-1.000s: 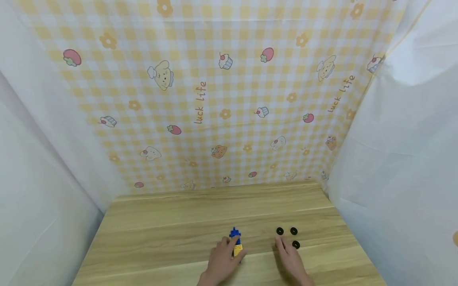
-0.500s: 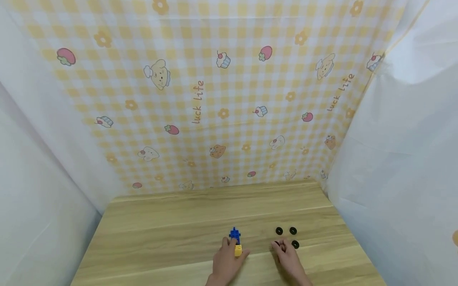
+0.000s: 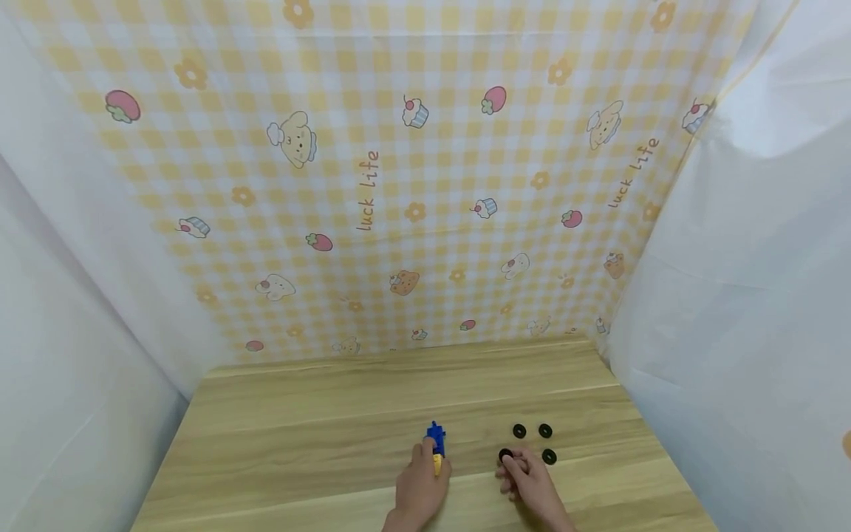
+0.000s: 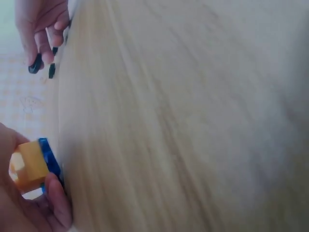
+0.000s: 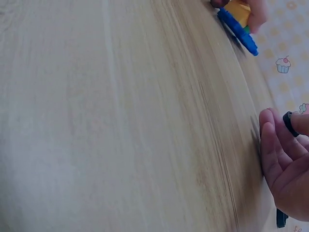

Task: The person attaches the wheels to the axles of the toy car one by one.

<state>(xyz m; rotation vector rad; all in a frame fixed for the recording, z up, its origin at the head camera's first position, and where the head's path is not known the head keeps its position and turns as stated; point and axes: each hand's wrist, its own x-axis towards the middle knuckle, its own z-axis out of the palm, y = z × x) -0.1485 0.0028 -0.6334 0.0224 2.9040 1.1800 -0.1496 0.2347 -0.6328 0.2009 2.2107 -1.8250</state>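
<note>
My left hand [image 3: 420,484] grips a small toy-brick build between thumb and fingers. It has a studded blue base [image 3: 436,436] and a yellow block [image 4: 31,164] on top, partly covered by the fingers. In the right wrist view the blue base [image 5: 236,30] is tilted close over the tabletop. My right hand [image 3: 535,484] pinches a black ring, like a small toy tyre [image 5: 289,124], between thumb and fingertips. The other fingers of that hand are bent beneath it. Between the two hands lies a short gap of wooden surface.
Three more black tyres lie flat by the right hand: one behind it [image 3: 515,430], one farther right [image 3: 541,430] and one beside its fingers [image 3: 553,457]. The wooden table [image 3: 299,428] ends at a checked cloth [image 3: 372,310], with white sheets [image 3: 718,310] at both sides.
My right hand has picked up a tyre, shifted slightly left and turned so the tyre shows. The left hand's thumb has closed in on the toy-brick build, which now leans over.
</note>
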